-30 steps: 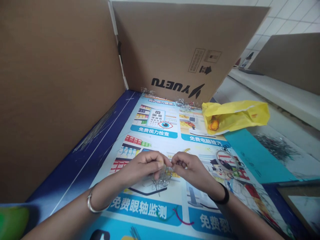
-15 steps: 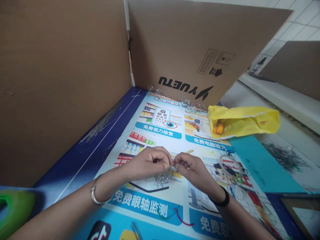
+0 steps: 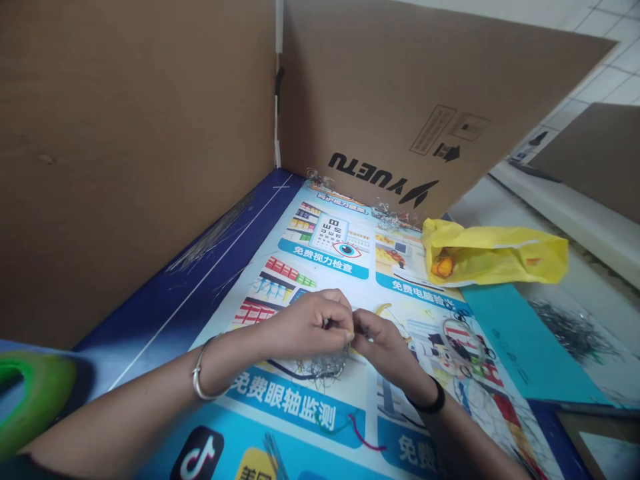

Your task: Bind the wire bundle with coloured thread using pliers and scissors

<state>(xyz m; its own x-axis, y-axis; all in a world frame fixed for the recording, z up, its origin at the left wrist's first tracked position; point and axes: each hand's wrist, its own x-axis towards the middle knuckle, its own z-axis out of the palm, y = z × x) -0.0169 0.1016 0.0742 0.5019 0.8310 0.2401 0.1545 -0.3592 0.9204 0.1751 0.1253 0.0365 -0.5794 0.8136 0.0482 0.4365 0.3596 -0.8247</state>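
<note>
My left hand (image 3: 313, 325) and my right hand (image 3: 381, 342) meet fingertip to fingertip over a printed poster (image 3: 320, 267) that covers the table. Both pinch a small tangle of thin silver wire (image 3: 325, 365), which hangs just below the fingers and touches the poster. A silver bangle (image 3: 199, 373) is on my left wrist, a black band (image 3: 429, 403) on my right. What exactly sits between the fingertips is too small to make out.
Cardboard walls (image 3: 125, 153) stand at the left and back. A yellow plastic bag (image 3: 495, 253) lies at the right. Loose wire bundles lie along the left wall (image 3: 215, 233), at the back wall's foot (image 3: 395, 217) and at the far right (image 3: 570, 330). A wire ring (image 3: 463, 337) lies right of my hands, a green object (image 3: 30, 400) at the far left.
The view has swung to the left and down a little. My hands stay pinched together on the wire tangle, now lower and closer to the poster.
</note>
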